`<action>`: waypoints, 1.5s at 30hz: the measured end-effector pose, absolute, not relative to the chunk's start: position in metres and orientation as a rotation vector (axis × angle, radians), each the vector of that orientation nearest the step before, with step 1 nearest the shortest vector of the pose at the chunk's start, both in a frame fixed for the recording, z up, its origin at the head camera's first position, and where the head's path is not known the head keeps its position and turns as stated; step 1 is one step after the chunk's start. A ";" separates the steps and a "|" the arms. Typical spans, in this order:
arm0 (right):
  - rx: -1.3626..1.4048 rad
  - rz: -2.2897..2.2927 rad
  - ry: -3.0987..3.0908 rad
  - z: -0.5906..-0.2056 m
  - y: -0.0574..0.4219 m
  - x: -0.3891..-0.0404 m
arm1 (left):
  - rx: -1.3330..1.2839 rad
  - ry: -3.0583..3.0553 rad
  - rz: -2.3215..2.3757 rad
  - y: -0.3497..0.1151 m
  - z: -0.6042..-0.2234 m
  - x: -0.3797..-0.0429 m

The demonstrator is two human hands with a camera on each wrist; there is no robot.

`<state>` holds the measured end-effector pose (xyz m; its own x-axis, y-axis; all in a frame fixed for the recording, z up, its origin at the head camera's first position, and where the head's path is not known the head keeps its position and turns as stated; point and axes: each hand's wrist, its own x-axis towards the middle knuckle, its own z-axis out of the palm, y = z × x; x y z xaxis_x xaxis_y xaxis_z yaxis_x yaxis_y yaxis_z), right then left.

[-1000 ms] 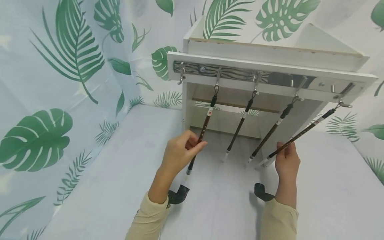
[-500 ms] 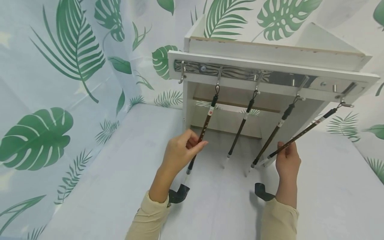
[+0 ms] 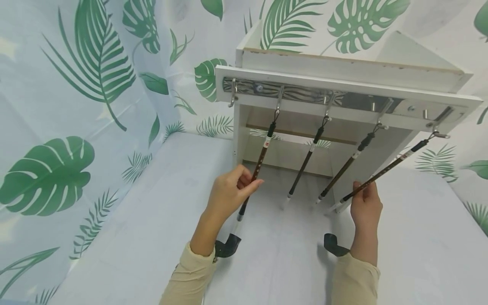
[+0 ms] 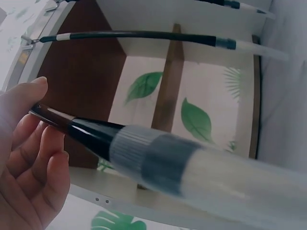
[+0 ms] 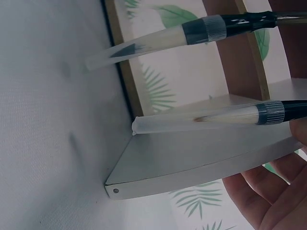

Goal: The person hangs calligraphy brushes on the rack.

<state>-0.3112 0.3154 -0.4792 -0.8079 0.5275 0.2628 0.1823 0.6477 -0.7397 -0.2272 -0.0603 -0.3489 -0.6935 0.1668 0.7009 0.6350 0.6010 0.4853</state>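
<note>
Several calligraphy brushes with clear caps hang by cord loops from a hook rail (image 3: 301, 94). My left hand (image 3: 228, 192) pinches the leftmost brush (image 3: 263, 154) by its brown handle between thumb and fingers; its capped tip (image 4: 230, 177) fills the front of the left wrist view. My right hand (image 3: 366, 207) holds the rightmost brush (image 3: 389, 169) low on its handle. In the right wrist view that brush's pale bristles (image 5: 235, 116) show inside the cap, with the thumb partly cut off. Between the hands hang two more brushes, a thinner one (image 3: 305, 165) and a thicker one (image 3: 345, 169), touched by neither hand.
A white open-framed cabinet (image 3: 240, 135) stands behind the brushes, carrying the rail along its top. A bare hook (image 3: 233, 93) sits at the rail's left end. Black curved wrist mounts (image 3: 228, 246) stick out from both sleeves. The surface below is pale, the backdrop leaf-patterned.
The two middle brushes have swung slightly, their tips toward me and then back. Both hands stay on the outer brushes, with hardly any movement.
</note>
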 end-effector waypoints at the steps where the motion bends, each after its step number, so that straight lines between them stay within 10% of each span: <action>1: -0.552 1.009 -2.405 -0.486 0.321 -0.316 | -0.630 -2.221 -1.002 -0.060 -0.349 -0.228; 17: -0.533 1.105 -2.420 -0.394 0.254 -0.258 | -0.626 -2.336 -1.047 -0.060 -0.355 -0.232; 45: -0.563 1.104 -2.425 -0.400 0.259 -0.263 | -0.540 -2.477 -0.923 -0.060 -0.369 -0.243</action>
<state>-0.2631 0.2594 -0.4004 -0.8316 0.5174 0.2016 0.1878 0.6037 -0.7748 -0.2428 -0.0599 -0.3691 -0.8269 0.2027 0.5246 0.4965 0.7011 0.5117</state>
